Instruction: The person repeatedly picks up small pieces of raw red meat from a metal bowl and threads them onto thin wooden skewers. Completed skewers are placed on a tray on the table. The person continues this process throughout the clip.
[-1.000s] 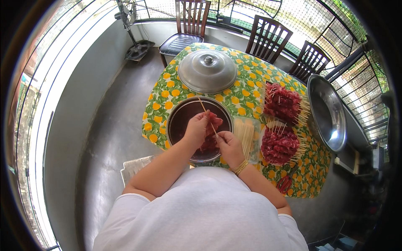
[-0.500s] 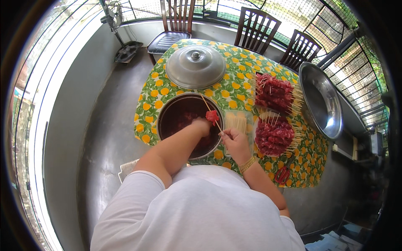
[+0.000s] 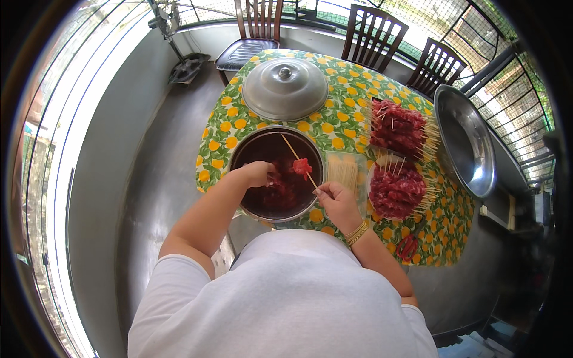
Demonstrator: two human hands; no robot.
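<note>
My right hand (image 3: 336, 201) pinches the lower end of a thin wooden skewer (image 3: 289, 144), which slants over the pot. A red lump of raw meat (image 3: 302, 168) is threaded partway along it. Inside the large metal pot (image 3: 234, 156), my left hand (image 3: 260, 173) has its fingers curled around a bit of raw meat, their tips partly hidden. More loose raw meat (image 3: 279, 194) lies below in dark red liquid. Beside the pot, a clear container (image 3: 362, 160) holds several bare bamboo skewers (image 3: 342, 172).
Two piles of skewered meat, a far one (image 3: 399, 126) and a near one (image 3: 397, 190), stand on the right. A domed lid (image 3: 283, 89) lies behind the pot. A big steel basin (image 3: 462, 140) leans at the table's right edge; red-handled scissors (image 3: 407, 246) rest near the front.
My left hand has drawn back leftward and up from deep in the pot, so more of it shows. My right hand keeps holding the skewer with its meat in much the same place.
</note>
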